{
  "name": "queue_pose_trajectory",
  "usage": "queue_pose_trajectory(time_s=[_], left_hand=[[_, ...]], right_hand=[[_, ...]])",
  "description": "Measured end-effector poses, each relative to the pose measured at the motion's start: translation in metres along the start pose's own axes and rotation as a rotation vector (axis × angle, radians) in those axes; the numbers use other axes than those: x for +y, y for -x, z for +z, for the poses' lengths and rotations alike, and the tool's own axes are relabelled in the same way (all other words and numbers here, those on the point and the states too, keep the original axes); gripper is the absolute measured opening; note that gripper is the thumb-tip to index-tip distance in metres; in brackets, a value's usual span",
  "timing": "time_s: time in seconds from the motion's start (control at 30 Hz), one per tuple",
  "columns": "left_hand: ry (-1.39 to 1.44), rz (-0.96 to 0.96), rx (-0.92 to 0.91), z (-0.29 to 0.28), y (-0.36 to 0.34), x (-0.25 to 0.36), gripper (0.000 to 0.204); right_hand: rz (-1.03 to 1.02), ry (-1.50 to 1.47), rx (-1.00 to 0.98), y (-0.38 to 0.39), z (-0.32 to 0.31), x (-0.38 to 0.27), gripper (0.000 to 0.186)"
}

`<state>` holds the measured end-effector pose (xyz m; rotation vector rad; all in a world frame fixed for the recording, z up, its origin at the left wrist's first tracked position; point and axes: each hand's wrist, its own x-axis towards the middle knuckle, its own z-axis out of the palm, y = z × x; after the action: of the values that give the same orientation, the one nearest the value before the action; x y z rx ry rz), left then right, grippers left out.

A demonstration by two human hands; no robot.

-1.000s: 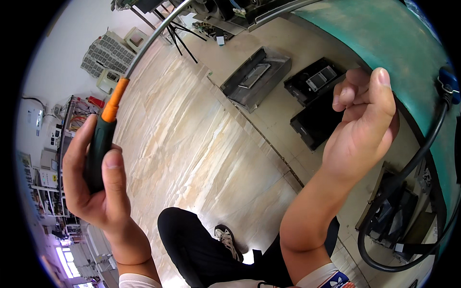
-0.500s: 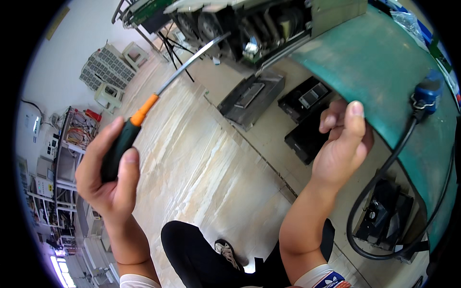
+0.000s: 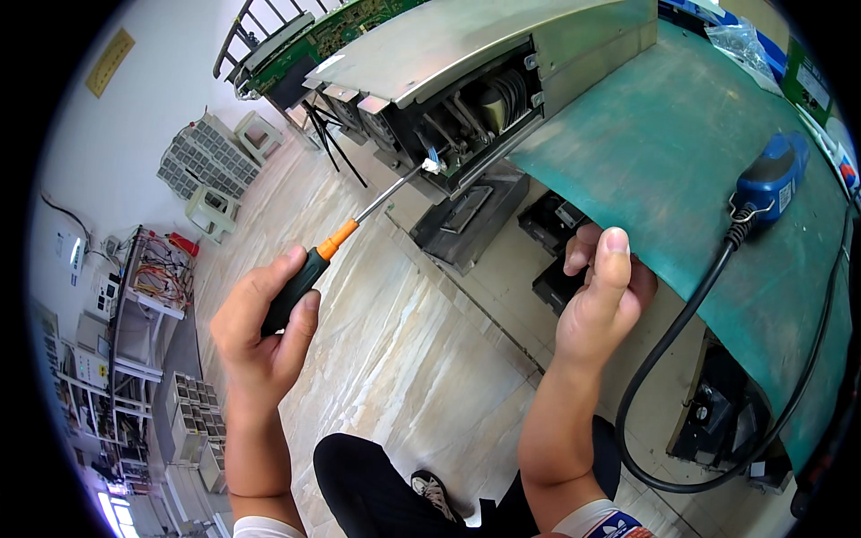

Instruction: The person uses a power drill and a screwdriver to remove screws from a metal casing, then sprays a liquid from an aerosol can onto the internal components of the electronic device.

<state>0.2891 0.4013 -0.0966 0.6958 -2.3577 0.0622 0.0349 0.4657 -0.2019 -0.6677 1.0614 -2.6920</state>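
The screwdriver (image 3: 335, 243) is in your left hand (image 3: 265, 336), its dark handle wrapped by your fingers and thumb, its shaft slanting up to the opening of the metal case (image 3: 484, 54). Its tip ends just beside a white connector (image 3: 432, 165) with blue wires; you can't tell from here if they touch. Inside that case sit dark metal parts and a pale, ribbed bundle. Your right hand (image 3: 596, 314), part open with fingers loosely curled and thumb raised, shows nothing in its grip, near the edge of the green worktop (image 3: 637, 161). On that worktop, a blue device (image 3: 773, 177) trails a black cable (image 3: 655, 363). Below, a grey open box (image 3: 489, 229) holds a thin rectangular frame (image 3: 468, 209); at lower right, another box (image 3: 686, 421) holds black parts. Far left, a shelf unit (image 3: 157, 305) carries tangled red and orange wires (image 3: 161, 269).
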Motion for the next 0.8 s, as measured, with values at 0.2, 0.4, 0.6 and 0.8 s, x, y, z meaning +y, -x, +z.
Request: queue_pose_trajectory(time_s=[0.2, 0.4, 0.6, 0.8], left_hand=[[0.001, 0.038, 0.079, -0.001, -0.001, -0.007, 0.035], [0.122, 0.000, 0.012, -0.015, -0.015, -0.013, 0.035], [0.143, 0.002, 0.057, -0.002, -0.007, -0.018, 0.036], [0.131, 0.052, 0.064, 0.006, -0.003, -0.022, 0.038]], right_hand=[[-0.006, 0.027, -0.045, 0.002, 0.001, 0.007, 0.034], [0.110, 0.025, -0.150, 0.005, 0.004, 0.006, 0.039], [0.388, -0.095, -0.405, 0.010, 0.020, 0.011, 0.027], [0.423, -0.104, -0.404, 0.004, 0.028, 0.012, 0.031]])
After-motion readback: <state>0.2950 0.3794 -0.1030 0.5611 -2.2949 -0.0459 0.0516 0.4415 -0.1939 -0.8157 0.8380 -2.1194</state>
